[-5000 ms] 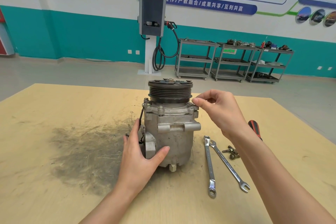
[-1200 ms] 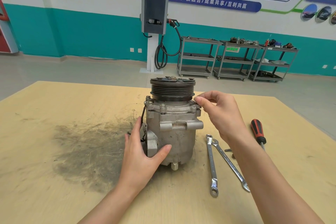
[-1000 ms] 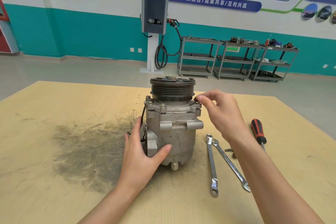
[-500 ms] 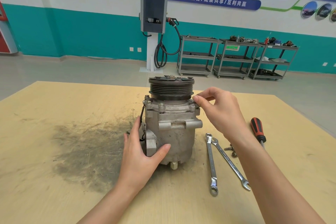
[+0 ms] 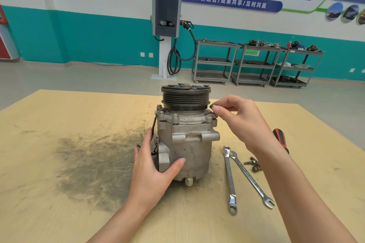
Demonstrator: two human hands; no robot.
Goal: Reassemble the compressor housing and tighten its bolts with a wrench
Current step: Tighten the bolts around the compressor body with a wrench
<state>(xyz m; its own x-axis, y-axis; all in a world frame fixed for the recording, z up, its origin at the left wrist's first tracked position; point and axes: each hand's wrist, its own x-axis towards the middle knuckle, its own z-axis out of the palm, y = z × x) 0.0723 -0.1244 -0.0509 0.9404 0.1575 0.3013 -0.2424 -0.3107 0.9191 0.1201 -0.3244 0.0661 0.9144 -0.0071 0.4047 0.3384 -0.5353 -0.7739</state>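
Note:
A grey metal compressor [image 5: 189,144] stands upright on the wooden table [image 5: 59,124], its black grooved pulley [image 5: 185,97] on top. My left hand [image 5: 154,171] grips the lower left of the housing, thumb across the front. My right hand [image 5: 239,120] pinches a small bolt [image 5: 213,106] between thumb and fingertip at the housing's upper right corner, just beside the pulley. Several bolt heads sit in the housing's top flange. Two combination wrenches [image 5: 230,179] lie on the table right of the compressor, and loose bolts [image 5: 253,164] lie beside them.
A red and black screwdriver [image 5: 280,140] lies at the right behind my right forearm. A dark greasy smear [image 5: 94,160] covers the table left of the compressor. Beyond the table, metal shelf carts [image 5: 256,63] and a charging post [image 5: 166,31] stand against the teal wall.
My right hand's fingertips have shifted slightly on the bolt at the upper right corner. My left hand and the compressor stay as they were.

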